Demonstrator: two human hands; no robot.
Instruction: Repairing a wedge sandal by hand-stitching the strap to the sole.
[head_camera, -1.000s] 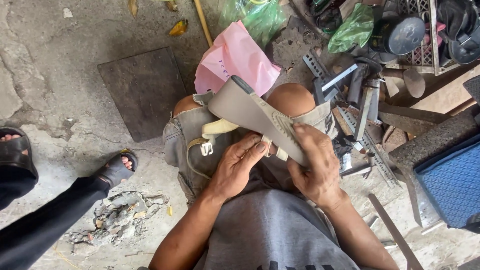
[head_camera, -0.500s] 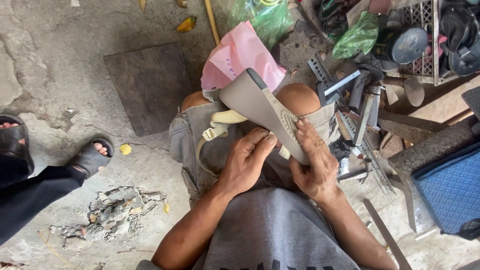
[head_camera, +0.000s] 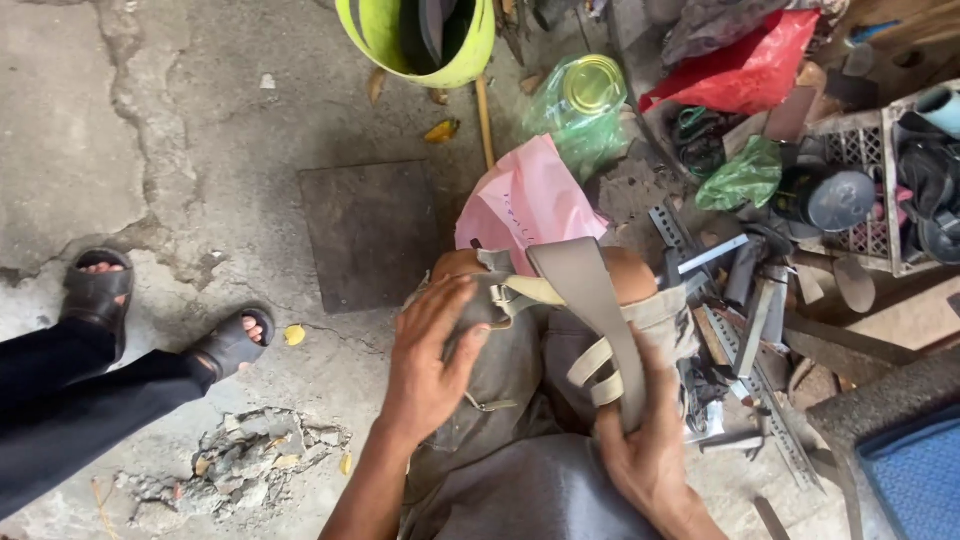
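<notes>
- As the person sat with knees raised, a beige wedge sandal (head_camera: 585, 300) lay across the lap, its long axis running from the right knee back toward the body, sole side up and tilted.
- Its pale straps (head_camera: 590, 375) looped off the near end, just beside the right hand (head_camera: 645, 450), while a second strap with a buckle (head_camera: 510, 292) ran off toward the left hand.
- That right hand was clenched on the near end of the sandal from below, fingers wrapped round sole and strap; it was the hand that carried the weight.
- By contrast the left hand (head_camera: 432, 365) lay spread and half curled over the left knee, fingertips touching the buckle end of the strap; whether it pinched the strap or only rested there could not be told.
- Beyond the knees a pink plastic bag (head_camera: 520, 200) lay on the concrete floor (head_camera: 180, 130), beside a dark square slab (head_camera: 370, 230).
- Further out, a yellow-green bucket (head_camera: 380, 35) stood at the top edge with something dark inside, not identifiable.
- A green plastic bag (head_camera: 580, 110) nearby held a round tin with a gold lid.
- To the right, metal bars and angle pieces (head_camera: 745, 290) lay in a heap, and a white crate (head_camera: 870, 160) held dark footwear and a round dark item.
- On the left, another person's sandalled feet (head_camera: 230, 340) stood well apart from the work.
</notes>
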